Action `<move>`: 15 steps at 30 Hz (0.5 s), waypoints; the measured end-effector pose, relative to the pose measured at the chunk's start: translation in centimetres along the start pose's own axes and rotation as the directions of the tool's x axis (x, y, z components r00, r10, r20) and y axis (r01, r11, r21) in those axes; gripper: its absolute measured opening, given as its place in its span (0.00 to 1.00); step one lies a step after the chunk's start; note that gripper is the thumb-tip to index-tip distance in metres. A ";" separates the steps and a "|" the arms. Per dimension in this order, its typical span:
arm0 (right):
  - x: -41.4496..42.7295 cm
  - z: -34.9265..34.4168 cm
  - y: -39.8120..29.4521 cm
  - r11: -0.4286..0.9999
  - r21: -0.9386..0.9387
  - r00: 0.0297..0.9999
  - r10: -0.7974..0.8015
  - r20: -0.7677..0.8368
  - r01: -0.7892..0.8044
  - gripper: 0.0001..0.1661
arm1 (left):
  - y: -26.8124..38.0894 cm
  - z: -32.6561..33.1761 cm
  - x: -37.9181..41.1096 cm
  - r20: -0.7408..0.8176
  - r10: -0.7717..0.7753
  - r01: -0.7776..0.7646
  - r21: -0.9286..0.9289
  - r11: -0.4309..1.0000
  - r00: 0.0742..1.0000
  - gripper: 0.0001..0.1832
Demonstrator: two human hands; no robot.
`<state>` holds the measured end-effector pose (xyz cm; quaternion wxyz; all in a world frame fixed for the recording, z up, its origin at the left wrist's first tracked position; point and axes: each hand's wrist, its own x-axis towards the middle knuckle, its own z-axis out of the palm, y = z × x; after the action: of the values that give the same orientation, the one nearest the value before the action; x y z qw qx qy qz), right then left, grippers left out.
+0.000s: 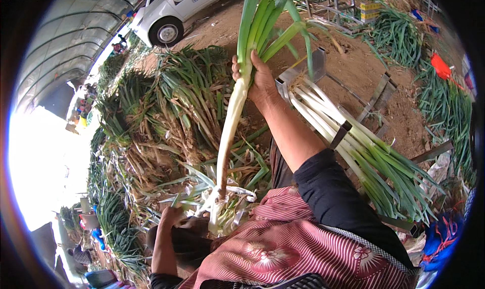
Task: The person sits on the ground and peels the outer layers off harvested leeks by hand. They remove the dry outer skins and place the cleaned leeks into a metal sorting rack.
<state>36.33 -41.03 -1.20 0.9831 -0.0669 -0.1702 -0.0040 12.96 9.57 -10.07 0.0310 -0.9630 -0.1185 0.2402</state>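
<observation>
My right hand [254, 75] is wrapped around a long green onion [231, 122] just below its green leaves. Its pale shaft slants down toward my lap, with a brown streak near the root end. Loose white sheath [214, 213] hangs beside that end. Lower left, my left hand [172, 215] is curled, and a blurred green leaf strip [176, 201] sticks out at its top. To the right of my forearm, several cleaned green onions [326, 118] lie in a metal rack [341, 133], roots toward the top of the view.
Unpeeled onions are heaped [182, 99] to the left, above scattered peelings [242, 168]. More onions [447, 115] line the right side. A white vehicle [166, 20] is parked at the top. Blue netting or cord [441, 243] lies lower right, and a metal bar [398, 224] runs near my right elbow.
</observation>
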 end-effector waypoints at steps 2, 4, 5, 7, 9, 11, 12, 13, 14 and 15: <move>-0.6 0.2 0.8 0.998 0.025 0.996 0.063 0.059 -0.064 0.30 | 7.4 -2.1 2.7 -0.264 0.395 -0.446 -0.173 0.878 0.880 0.15; -0.7 -0.9 1.6 0.994 0.036 0.993 0.098 0.070 -0.100 0.31 | 20.3 -9.3 0.6 -0.397 0.351 -0.497 -0.368 0.786 0.848 0.20; -0.5 -0.2 2.7 0.989 0.056 0.987 0.128 0.102 -0.134 0.32 | 23.4 -10.0 1.4 -0.504 0.363 -0.619 -0.682 0.390 0.784 0.26; -0.8 0.2 3.7 0.990 0.023 0.987 0.137 0.083 -0.139 0.34 | 30.5 -14.0 -1.0 -0.520 0.457 -0.600 -0.799 0.038 0.722 0.27; -0.6 0.1 4.6 0.992 -0.041 0.992 0.121 0.022 -0.120 0.35 | 33.3 -15.4 -0.9 -0.453 0.321 -0.516 -0.844 0.146 0.832 0.21; 0.1 -0.3 5.7 0.985 -0.168 0.946 -0.019 -0.324 -0.038 0.33 | 34.0 -14.9 0.7 -0.730 0.187 -0.731 -0.556 0.396 0.657 0.12; -0.5 -0.7 5.8 0.965 -0.233 0.899 0.006 -0.437 -0.120 0.34 | 34.0 -14.5 1.3 -0.738 0.138 -0.709 -0.552 0.438 0.660 0.11; -1.1 -1.0 6.0 0.935 -0.285 0.838 0.022 -0.545 -0.210 0.35 | 34.2 -14.1 1.8 -0.747 0.088 -0.685 -0.549 0.479 0.659 0.10; -0.8 -1.2 6.8 0.896 -0.377 0.823 -0.023 -0.568 -0.234 0.36 | 34.4 -13.4 2.5 -0.826 0.099 -0.712 -0.409 0.571 0.554 0.09; -0.7 -1.3 7.6 0.847 -0.462 0.809 -0.069 -0.584 -0.262 0.36 | 34.3 -12.5 2.9 -0.845 0.131 -0.730 -0.357 0.583 0.519 0.08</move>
<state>36.38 -33.64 -3.67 0.9300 -0.3354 0.1490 -0.0180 28.63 -23.07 -4.31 -0.3456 -0.9029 0.0932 -0.2381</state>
